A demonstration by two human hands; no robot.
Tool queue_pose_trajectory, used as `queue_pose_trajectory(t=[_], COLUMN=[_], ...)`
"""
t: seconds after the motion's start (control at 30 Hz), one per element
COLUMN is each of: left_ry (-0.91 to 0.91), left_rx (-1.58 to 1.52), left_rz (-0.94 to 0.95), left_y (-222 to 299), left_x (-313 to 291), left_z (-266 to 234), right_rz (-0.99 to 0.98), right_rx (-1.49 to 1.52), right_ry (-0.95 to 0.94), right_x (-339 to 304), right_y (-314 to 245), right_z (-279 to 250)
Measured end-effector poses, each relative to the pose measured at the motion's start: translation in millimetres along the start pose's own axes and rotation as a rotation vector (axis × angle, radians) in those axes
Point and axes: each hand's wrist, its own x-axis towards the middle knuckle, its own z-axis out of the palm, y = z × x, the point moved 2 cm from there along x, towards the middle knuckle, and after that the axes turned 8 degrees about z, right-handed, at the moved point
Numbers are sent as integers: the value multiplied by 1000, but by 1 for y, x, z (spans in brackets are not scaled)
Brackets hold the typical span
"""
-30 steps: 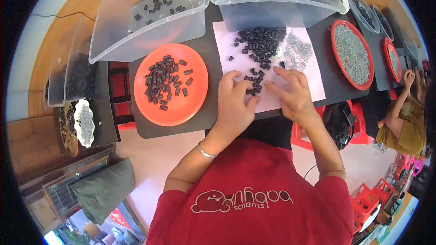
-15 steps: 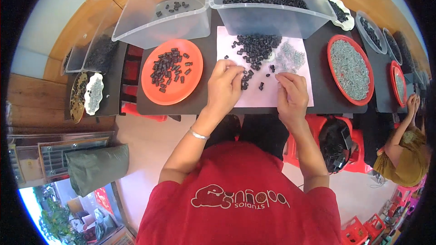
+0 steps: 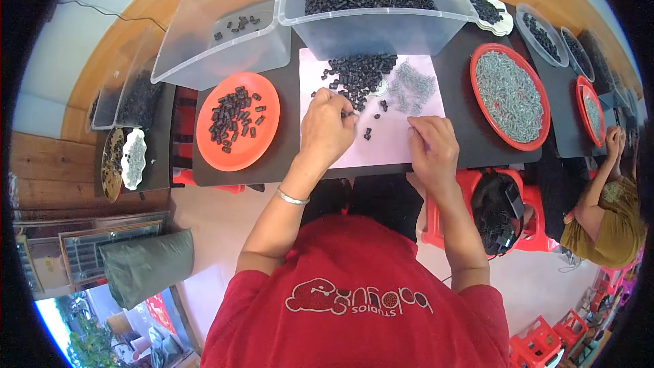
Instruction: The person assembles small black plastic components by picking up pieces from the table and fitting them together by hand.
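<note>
Bin [image 3: 235, 63], see-through, a few black pieces inside, beyond and left of the left hand [image 3: 325, 128]. Orange plate [image 3: 238, 155], nearer on that same side, bearing a heap [image 3: 235, 119] of such pieces. Left hand pinched, thumb against forefinger, on a small black part [image 3: 346, 114], over pink paper [image 3: 385, 150]. Just beyond that pinch, a pile [image 3: 361, 75] of similar parts, with a larger bin [image 3: 378, 35] behind. Between both hands, loose parts [image 3: 368, 134] on the paper. Right hand [image 3: 434, 150] curled inward, no telling whether around anything. Just beyond it, screws [image 3: 412, 88]; off to its right, a red tray [image 3: 524, 146] of more.
</note>
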Motion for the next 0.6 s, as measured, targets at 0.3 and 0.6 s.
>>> queue_pose_trajectory(t=[0.3, 0.6], left_ry=[297, 297], left_rx=[-293, -401], left_rz=[172, 310], left_y=[7, -2], left_x=[-21, -48], left_z=[-14, -5], right_rz=[36, -83], right_rx=[-87, -134], right_ry=[-5, -142], right_x=[13, 36], right_y=[13, 9], right_z=[-4, 14])
